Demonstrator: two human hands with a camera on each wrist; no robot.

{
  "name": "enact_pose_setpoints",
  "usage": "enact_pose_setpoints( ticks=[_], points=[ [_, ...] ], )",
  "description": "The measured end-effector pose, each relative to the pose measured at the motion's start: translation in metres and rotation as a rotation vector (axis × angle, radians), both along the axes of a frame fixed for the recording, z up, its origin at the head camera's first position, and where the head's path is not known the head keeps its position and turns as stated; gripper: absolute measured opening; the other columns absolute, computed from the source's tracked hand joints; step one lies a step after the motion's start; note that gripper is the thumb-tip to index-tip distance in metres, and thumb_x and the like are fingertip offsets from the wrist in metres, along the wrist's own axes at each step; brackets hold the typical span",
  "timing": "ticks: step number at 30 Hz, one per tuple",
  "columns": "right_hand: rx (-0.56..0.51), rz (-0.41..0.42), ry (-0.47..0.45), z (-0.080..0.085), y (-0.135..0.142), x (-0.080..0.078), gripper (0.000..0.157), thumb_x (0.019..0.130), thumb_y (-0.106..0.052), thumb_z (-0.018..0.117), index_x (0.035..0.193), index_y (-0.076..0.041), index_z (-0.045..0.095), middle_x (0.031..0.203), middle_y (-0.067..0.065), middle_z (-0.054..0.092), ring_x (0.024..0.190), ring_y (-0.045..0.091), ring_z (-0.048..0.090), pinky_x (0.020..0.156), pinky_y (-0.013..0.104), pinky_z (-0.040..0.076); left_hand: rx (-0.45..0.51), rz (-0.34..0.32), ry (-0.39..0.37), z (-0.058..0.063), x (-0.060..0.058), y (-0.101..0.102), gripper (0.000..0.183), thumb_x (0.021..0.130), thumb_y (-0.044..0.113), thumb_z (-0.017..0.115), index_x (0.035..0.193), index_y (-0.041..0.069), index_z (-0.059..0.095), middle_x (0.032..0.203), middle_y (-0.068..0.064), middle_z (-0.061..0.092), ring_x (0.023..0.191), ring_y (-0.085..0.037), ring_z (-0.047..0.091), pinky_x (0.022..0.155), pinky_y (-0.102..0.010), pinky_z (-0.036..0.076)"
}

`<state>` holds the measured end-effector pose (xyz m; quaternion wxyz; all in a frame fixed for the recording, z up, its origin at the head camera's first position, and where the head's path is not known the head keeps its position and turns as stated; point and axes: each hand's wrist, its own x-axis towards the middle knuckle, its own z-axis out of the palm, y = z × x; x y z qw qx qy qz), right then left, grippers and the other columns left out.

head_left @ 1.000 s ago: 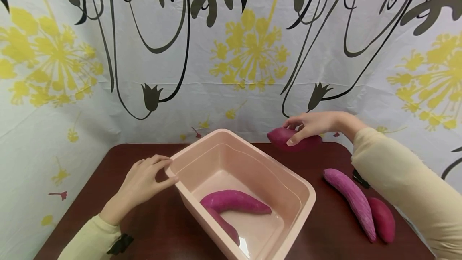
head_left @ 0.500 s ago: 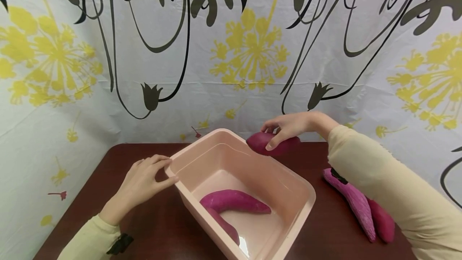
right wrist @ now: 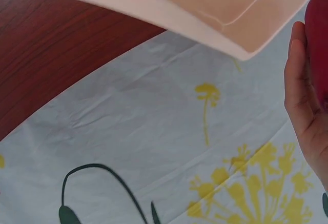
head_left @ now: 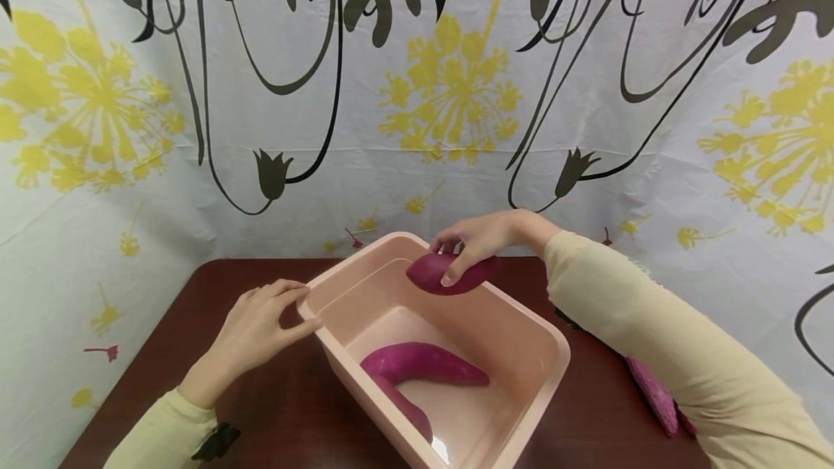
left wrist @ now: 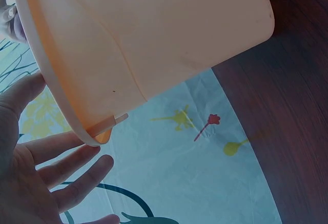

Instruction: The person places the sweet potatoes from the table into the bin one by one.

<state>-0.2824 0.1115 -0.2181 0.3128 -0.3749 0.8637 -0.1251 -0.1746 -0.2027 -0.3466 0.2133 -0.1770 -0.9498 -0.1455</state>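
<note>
My right hand (head_left: 485, 237) grips a purple sweet potato (head_left: 426, 275) from above and holds it over the back rim of a pink plastic tub (head_left: 355, 302). In the right wrist view that sweet potato (right wrist: 319, 44) shows only at the edge. My left hand (head_left: 263, 324) holds the tub's left corner, thumb and index finger at the rim; its other fingers spread off the rim in the left wrist view. On the tub's floor lie a curved sweet potato (head_left: 426, 362) and a second one (head_left: 409, 411), partly hidden by the near wall.
Right of the tub, a pale purple sweet potato (head_left: 654, 393) lies on the dark red-brown table (head_left: 260, 411), partly covered by my right sleeve (head_left: 638, 317). A sliver of another (head_left: 686, 423) shows beside it. A flower-printed white cloth (head_left: 391, 121) hangs behind the table.
My right hand has carried the sweet potato leftward from behind the tub's right side to over its rim. The right sleeve now covers more of the table's sweet potatoes. The left hand stays put.
</note>
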Motion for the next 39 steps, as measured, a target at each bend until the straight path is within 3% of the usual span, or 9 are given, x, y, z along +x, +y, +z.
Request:
enact_pose_setpoints(
  ticks=[6, 14, 22, 29, 39],
  points=[
    [0.016, 0.017, -0.006, -0.004, -0.016, 0.002, 0.045, 0.073, -0.040, 0.066, 0.112, -0.021, 0.052, 0.103, -0.003, 0.052, 0.097, 0.014, 0.047, 0.081, 0.028, 0.039, -0.002, 0.002, 0.002, 0.000, 0.000, 0.000, 0.055, 0.071, 0.048, 0.066, 0.106, 0.006, 0.064, 0.106, -0.005, 0.057, 0.092, -0.028, 0.054, 0.084, -0.051, 0.034],
    [0.016, 0.043, -0.017, -0.012, -0.034, 0.001, 0.053, 0.073, -0.037, 0.067, 0.118, -0.013, 0.050, 0.104, -0.001, 0.052, 0.100, 0.015, 0.047, 0.084, 0.027, 0.037, -0.001, 0.001, 0.005, 0.000, 0.000, 0.001, 0.054, 0.071, 0.047, 0.067, 0.105, 0.006, 0.064, 0.105, -0.005, 0.057, 0.091, -0.027, 0.055, 0.083, -0.051, 0.034],
    [0.020, 0.072, -0.033, -0.022, -0.046, 0.000, 0.053, 0.075, -0.036, 0.067, 0.119, -0.013, 0.048, 0.105, -0.002, 0.050, 0.100, 0.013, 0.046, 0.083, 0.025, 0.038, 0.001, -0.004, 0.016, 0.000, 0.000, 0.000, 0.053, 0.071, 0.046, 0.068, 0.105, 0.005, 0.064, 0.105, -0.005, 0.057, 0.090, -0.026, 0.055, 0.083, -0.050, 0.035],
    [0.007, 0.050, -0.115, -0.039, -0.054, 0.001, 0.051, 0.075, -0.031, 0.067, 0.119, -0.013, 0.047, 0.104, -0.002, 0.051, 0.099, 0.013, 0.046, 0.080, 0.024, 0.040, 0.003, -0.004, 0.016, 0.000, 0.000, 0.000, 0.054, 0.071, 0.047, 0.066, 0.105, 0.006, 0.064, 0.105, -0.005, 0.057, 0.090, -0.026, 0.055, 0.082, -0.050, 0.035],
    [0.041, 0.042, -0.105, -0.065, -0.061, 0.001, 0.046, 0.072, -0.034, 0.069, 0.111, -0.018, 0.051, 0.101, -0.005, 0.050, 0.095, 0.009, 0.046, 0.078, 0.023, 0.040, 0.010, -0.002, 0.004, -0.001, 0.000, 0.000, 0.054, 0.071, 0.047, 0.067, 0.105, 0.006, 0.064, 0.105, -0.005, 0.057, 0.091, -0.026, 0.054, 0.083, -0.050, 0.035]
  ],
)
